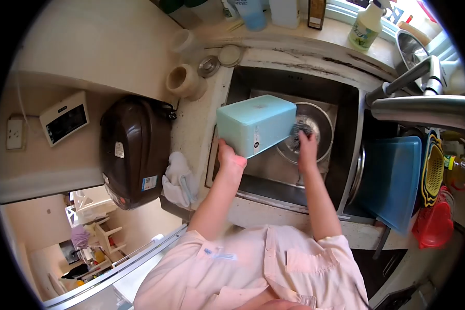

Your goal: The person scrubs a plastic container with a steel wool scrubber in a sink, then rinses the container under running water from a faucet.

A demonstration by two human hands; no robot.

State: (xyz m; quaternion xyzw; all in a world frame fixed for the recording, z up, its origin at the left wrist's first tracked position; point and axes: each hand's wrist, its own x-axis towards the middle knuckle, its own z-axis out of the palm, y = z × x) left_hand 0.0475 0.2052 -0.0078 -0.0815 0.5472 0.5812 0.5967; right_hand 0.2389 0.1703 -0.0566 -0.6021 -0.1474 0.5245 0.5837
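Observation:
A light turquoise box [256,124] is held tilted over the left part of the metal sink [289,181]. My left hand [231,155] grips its lower left corner, with some fingers hidden behind it. Close to the box's right end, my right hand [307,147] is closed on a dark, mesh-like scrubber [301,128]. Under that hand, a round metal basin [323,129] rests in the sink.
The faucet [418,108] reaches in from the right. Beside the sink stand a blue plastic board [390,178], a yellow basket [433,168] and a red one [434,227]. At left are a brown appliance [137,150], a white cloth [177,181] and a beige jar [186,82].

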